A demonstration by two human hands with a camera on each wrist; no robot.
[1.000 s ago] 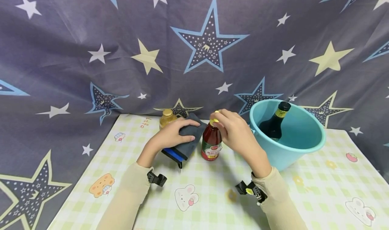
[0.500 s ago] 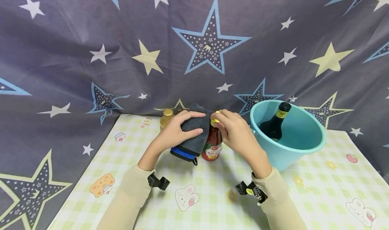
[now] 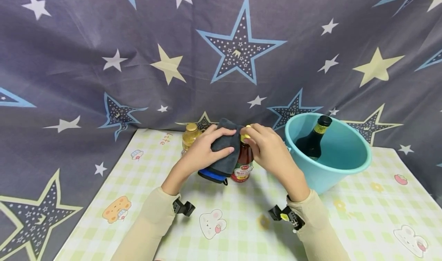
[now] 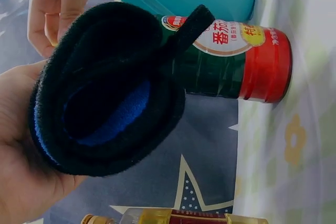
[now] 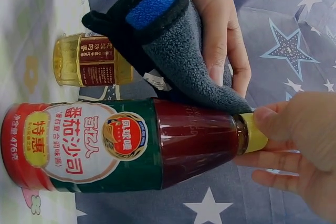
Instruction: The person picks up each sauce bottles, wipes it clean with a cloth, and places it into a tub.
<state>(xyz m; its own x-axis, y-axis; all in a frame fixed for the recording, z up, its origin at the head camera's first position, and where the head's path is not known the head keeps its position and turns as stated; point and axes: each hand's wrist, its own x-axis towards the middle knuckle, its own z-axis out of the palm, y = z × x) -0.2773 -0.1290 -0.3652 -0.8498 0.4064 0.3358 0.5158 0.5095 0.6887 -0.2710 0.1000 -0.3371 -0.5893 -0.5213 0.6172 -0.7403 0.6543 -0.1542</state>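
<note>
A ketchup bottle [image 5: 194, 140] with a yellow cap, red-brown sauce and a green-and-red label stands upright on the table. My right hand [image 3: 272, 148] pinches its yellow cap [image 5: 254, 132] between thumb and fingers. In my left hand [image 3: 203, 150] is a folded dark grey cloth [image 3: 226, 150] with a blue inner side and black edging. The left thumb and fingers grip it from the left, and the cloth lies against the bottle's upper left side. A small black loop [image 4: 191, 30] hangs off the cloth. In the head view, cloth and right hand cover part of the bottle.
Behind my left hand stands a bottle of yellow oil [image 3: 190, 134]. On the right, a light blue bucket [image 3: 328, 176] holds a dark bottle [image 3: 312, 140] with a black cap. A checked cloth [image 3: 165, 242] covers the table; a starry curtain [image 3: 138, 31] hangs behind.
My left hand has carried the grey cloth rightward from beside the ketchup bottle until it overlaps the bottle's neck and side. The right hand has stayed at the yellow cap.
</note>
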